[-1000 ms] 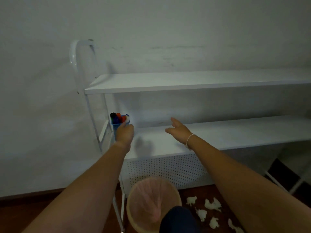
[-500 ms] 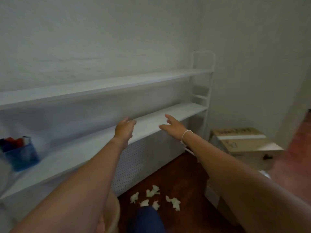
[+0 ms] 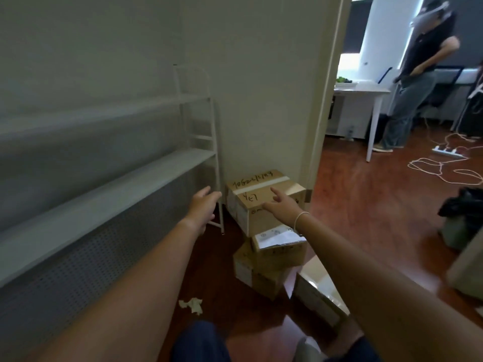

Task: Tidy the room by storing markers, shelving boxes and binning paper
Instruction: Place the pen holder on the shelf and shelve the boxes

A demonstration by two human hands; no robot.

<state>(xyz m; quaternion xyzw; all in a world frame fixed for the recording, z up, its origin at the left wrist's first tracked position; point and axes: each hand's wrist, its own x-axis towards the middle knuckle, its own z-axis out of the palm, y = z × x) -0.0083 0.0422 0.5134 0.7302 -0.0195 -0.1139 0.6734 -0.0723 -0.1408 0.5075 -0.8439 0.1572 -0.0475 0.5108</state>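
Dark wooden floor (image 3: 352, 205) runs from a small white-walled room out through an open doorway; nearest the camera, a crumpled scrap of paper (image 3: 192, 305) lies on it beside the perforated base of the shelf unit (image 3: 104, 199), and a glossy flat box (image 3: 317, 291) leans at the right, partly hidden behind the right forearm. Just beyond, 2 or perhaps 3 small cardboard boxes (image 3: 271, 259) sit stacked crookedly; their exact count is hard to tell, since they overlap. Both arms stretch forward; the left hand (image 3: 202, 205) is open and empty, fingers spread, close to the shelf's end post; the right hand (image 3: 281, 205) is likewise open and empty, hovering over the large taped box (image 3: 257, 202) in the corner, though contact cannot be confirmed. Judging by this, the box-shelving step is in hand; the next move calls for both palms on opposite sides of that box, then a lift onto the bare lower shelf. No markers or bin are in view; motion blur softens the writing on the box. Farther off, a person (image 3: 415, 82) stands by a white table (image 3: 363, 90), cables trailing.
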